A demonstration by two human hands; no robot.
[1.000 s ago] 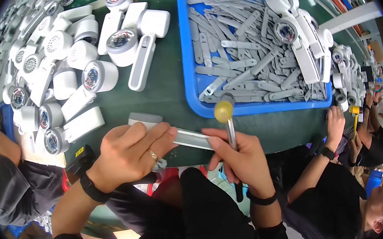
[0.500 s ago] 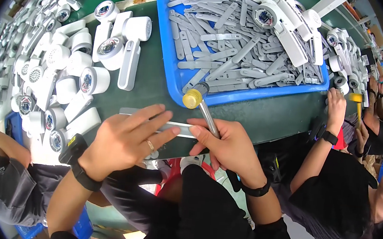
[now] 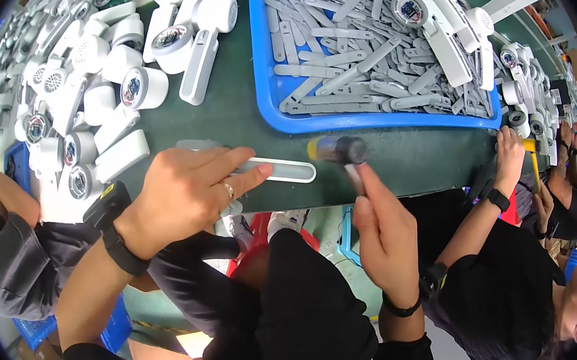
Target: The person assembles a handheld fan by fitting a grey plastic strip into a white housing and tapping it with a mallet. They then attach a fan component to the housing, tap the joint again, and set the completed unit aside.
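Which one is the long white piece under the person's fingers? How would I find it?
Start at the big blue tray of grey strips, then come down onto the green table. There the left hand presses one long white piece, lying alone beside the blurred hammer head.

Long flat strip (image 3: 272, 170) lies on the table (image 3: 239, 118), near its front edge. Left hand (image 3: 185, 194) rests on the strip's left part, fingers pointing right. Right hand (image 3: 384, 236) just right of the strip, with the mallet (image 3: 337, 150) head above the strip's right end. Tray (image 3: 372, 122) behind both, filled with strips. Pile of round-headed housings (image 3: 87, 88) on the table to the left. Another person's hand (image 3: 509, 150) at the tray's right corner.
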